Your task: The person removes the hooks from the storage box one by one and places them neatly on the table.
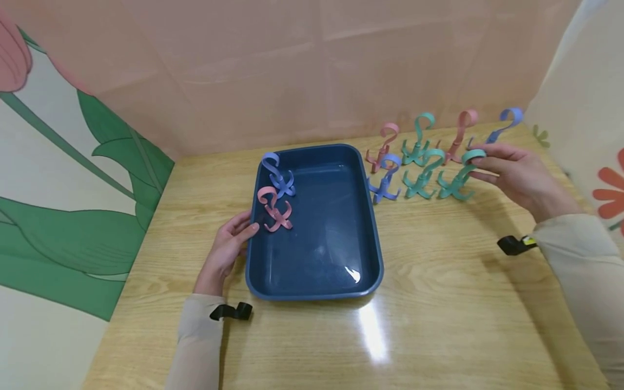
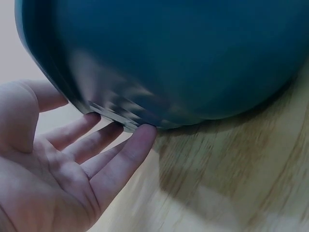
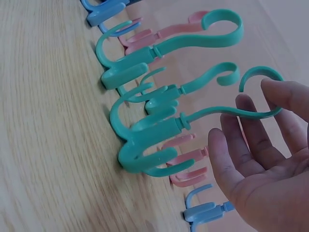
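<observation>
Apparent pick-up step: the right hand (image 1: 513,172) pinches the rightmost green hook (image 1: 455,186) near the table's (image 1: 439,281) far-right corner; the left hand (image 1: 228,244) grips the tray's (image 1: 312,297) left edge. Lifting calls for clearing adjacent hooks (image 1: 417,185).

Visible parts of the person, as seen from the head camera. Toward 7 o'clock, a long, plain, pale beige left sleeve (image 1: 196,346) ends in a lightly creased cuff at the wrist; beyond it is the bare left hand (image 1: 229,244). From its 3 o'clock side projects a black left wrist mount (image 1: 231,312), a curved arm ending in a small squarish block. Toward 4 o'clock, a matching right sleeve (image 1: 580,271), softly folded, leads to the bare right hand (image 1: 524,176). Its black right wrist mount (image 1: 512,246) projects toward 9 o'clock and bears a yellow patch (image 1: 528,240) beside the cuff.
</observation>
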{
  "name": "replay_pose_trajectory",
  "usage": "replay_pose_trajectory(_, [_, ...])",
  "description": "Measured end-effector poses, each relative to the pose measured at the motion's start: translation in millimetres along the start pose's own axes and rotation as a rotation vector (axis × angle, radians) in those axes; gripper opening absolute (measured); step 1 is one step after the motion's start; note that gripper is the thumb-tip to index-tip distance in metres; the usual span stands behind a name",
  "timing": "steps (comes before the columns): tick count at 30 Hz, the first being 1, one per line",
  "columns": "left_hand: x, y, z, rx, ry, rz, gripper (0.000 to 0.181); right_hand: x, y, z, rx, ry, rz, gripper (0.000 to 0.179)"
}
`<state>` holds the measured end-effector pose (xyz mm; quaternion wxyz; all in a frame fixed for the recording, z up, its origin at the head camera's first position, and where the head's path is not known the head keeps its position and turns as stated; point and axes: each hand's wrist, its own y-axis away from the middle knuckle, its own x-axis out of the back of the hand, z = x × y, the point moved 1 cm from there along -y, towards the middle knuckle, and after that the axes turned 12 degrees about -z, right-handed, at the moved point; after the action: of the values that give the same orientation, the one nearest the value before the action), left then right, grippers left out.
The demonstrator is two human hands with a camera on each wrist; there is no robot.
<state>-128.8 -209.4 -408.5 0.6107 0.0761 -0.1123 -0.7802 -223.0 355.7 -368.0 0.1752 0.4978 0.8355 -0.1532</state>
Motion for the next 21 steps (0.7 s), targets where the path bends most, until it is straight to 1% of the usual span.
replay_pose_trajectory(7, [-0.4, 0.7, 0.7, -0.008, 0.013, -0.007, 0.046, 0.6, 2.1, 0.4, -0.001, 0.004, 0.006, 0.037])
replay_pose_trajectory(14, [-0.6, 1.1, 0.6, -0.010, 0.027, -0.008, 0.045, 2.6, 5.6, -0.7, 0.007, 0.014, -0.019, 0.039])
replay_pose_trajectory(19, [-0.7, 0.6, -0.2, -0.009, 0.019, 0.000, 0.043, 4.3, 7.3, -1.6, 0.027, -0.011, -0.028, 0.038])
replay_pose_trajectory(21, [-1.0, 0.6, -0.2, -0.010, 0.020, 0.003, 0.043, 5.0, 7.5, -2.0, 0.022, -0.012, -0.025, 0.038])
